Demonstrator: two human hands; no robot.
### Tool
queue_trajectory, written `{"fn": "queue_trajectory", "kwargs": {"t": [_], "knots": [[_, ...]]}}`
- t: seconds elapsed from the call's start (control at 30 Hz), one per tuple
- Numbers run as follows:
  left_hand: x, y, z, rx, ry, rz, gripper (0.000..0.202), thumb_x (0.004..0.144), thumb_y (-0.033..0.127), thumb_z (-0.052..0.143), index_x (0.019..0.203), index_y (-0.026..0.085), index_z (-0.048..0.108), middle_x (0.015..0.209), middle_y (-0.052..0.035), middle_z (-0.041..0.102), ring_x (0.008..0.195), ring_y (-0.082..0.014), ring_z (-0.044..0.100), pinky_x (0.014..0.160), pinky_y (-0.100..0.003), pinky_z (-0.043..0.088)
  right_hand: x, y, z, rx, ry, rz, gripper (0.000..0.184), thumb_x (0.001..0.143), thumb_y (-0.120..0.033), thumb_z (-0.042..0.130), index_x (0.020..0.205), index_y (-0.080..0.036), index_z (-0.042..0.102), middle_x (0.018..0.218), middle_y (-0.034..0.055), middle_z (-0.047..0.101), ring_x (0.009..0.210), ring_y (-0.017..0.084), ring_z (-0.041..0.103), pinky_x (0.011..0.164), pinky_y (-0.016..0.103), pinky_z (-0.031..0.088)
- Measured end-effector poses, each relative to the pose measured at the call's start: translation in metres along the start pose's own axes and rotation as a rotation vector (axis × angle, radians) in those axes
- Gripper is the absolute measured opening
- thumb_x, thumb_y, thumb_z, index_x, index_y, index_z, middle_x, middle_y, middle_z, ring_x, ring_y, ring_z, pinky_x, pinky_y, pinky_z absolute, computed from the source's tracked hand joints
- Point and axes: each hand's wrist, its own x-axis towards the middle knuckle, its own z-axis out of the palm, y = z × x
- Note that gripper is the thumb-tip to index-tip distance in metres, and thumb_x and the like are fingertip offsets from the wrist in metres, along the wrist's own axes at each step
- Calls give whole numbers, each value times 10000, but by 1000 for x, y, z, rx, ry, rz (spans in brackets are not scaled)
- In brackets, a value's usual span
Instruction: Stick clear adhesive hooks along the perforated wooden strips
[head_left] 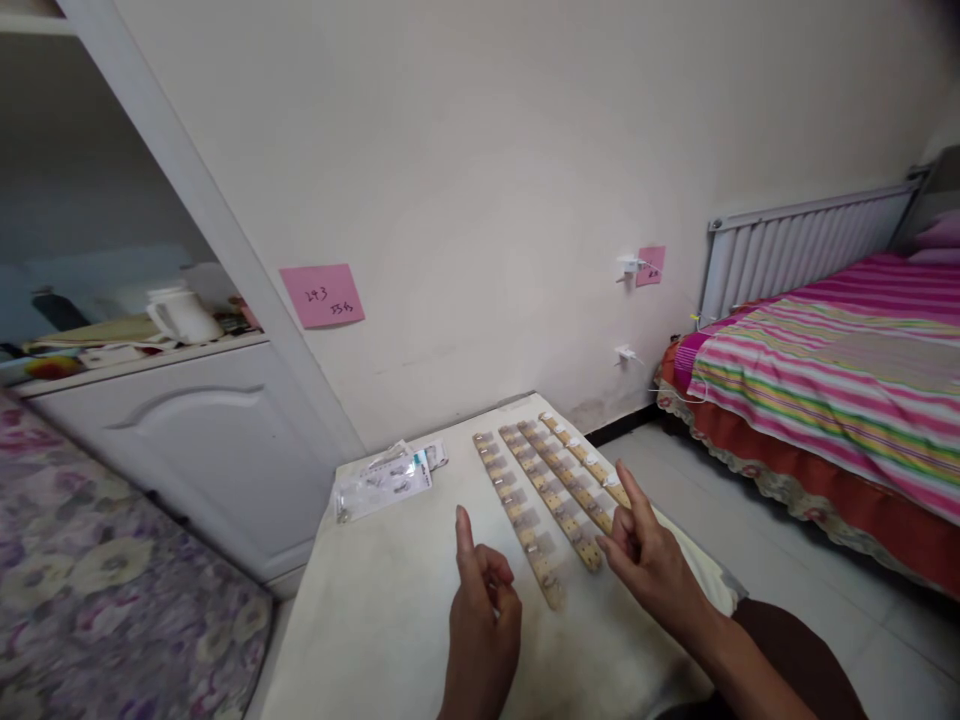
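Observation:
Several long tan strips (551,490) carrying small metal parts lie side by side on a white table (390,610), running away from me. My left hand (481,618) hovers over the table just left of the nearest strip, index finger raised. Its other fingers are curled against the thumb and hide whatever may be inside. My right hand (646,552) hangs over the near ends of the strips with its fingers apart and nothing in it.
A clear plastic bag of small parts (382,482) lies at the table's far left. Behind the table stand a wall with a pink note (322,295) and a white cabinet (187,450). At the right are a striped bed (825,380) and a radiator (802,245).

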Motion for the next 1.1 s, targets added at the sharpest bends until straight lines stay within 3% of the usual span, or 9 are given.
{"fn": "queue_trajectory", "kwargs": {"t": [0.27,0.37,0.43,0.5,0.6,0.77,0.93,1.1], "knots": [[1,3,1,-20,-6,-4,770,818,149,386,1450,218,-48,745,48,493,625,-104,510,659,-258,442,0,2,0,-12,-4,8,741,840,-263,476,1466,-158,93,607,-75,418,513,113,438,553,230,385],[0,-3,2,-16,-40,-27,726,811,154,395,1450,240,62,769,42,514,653,-105,529,680,-257,450,-4,9,4,-27,-32,52,600,836,-297,502,1393,-182,310,633,-59,468,544,116,472,571,234,390],[-3,-16,5,-10,-83,-57,647,803,162,399,1418,241,217,800,29,538,664,-108,540,674,-253,455,-12,19,12,-41,-87,110,406,830,-336,514,1209,-190,515,635,-44,506,563,123,499,567,236,389],[-7,-35,11,6,-134,-106,531,796,179,400,1325,223,388,843,13,562,631,-106,534,634,-247,458,-25,33,25,-56,-161,182,238,822,-356,519,970,-195,611,614,-34,534,570,134,522,557,239,385],[-19,-68,24,47,-158,-167,382,775,192,404,1128,172,550,822,-10,589,674,-136,569,645,-265,472,-48,56,50,-151,-236,248,113,773,-305,563,821,-213,607,669,-23,595,623,151,563,588,249,390],[-40,-105,45,77,-181,-199,342,782,204,412,1083,168,571,900,-46,644,821,-176,610,775,-317,484,-74,77,83,-358,-161,210,120,752,-306,602,828,-218,574,824,18,608,770,191,575,654,272,404],[-53,-119,55,70,-192,-175,287,805,217,414,1045,185,568,947,-49,646,868,-176,611,796,-310,479,-80,83,102,-437,-75,117,161,768,-308,619,879,-199,578,885,52,595,848,217,555,739,311,400],[-55,-124,55,57,-189,-195,270,808,222,423,1037,191,562,916,-38,645,846,-174,615,786,-309,478,-79,82,113,-487,4,123,182,762,-330,647,869,-197,583,878,47,602,860,227,550,748,329,363]]}}
